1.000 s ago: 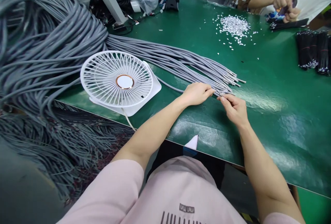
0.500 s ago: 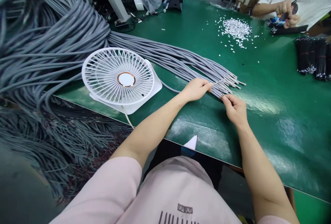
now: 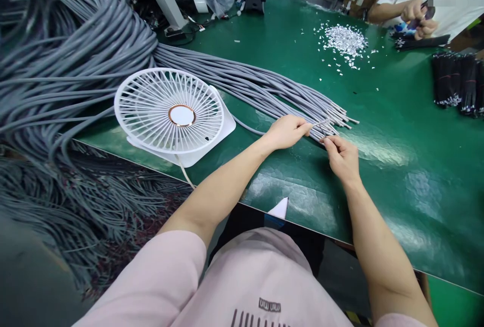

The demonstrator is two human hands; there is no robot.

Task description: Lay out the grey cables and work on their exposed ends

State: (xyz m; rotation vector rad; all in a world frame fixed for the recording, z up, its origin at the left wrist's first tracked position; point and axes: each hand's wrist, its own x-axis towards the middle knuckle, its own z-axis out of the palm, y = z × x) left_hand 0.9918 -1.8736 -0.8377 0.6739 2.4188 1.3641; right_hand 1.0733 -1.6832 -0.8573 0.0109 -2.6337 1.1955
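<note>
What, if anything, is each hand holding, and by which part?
The left hand holds a gray cable just behind its pale end. What, if anything, the right hand pinches is too small to tell.

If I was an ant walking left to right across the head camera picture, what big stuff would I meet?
Big heap of grey cables → white fan → left hand → right hand → black bundles.

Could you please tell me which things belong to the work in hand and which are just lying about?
Apparently in use:
grey cable, in the left hand
grey cable bundle, its ends by the right hand

Apparently lying about:
white fan
silvery scraps
black bundles, nearer the co-worker
</note>
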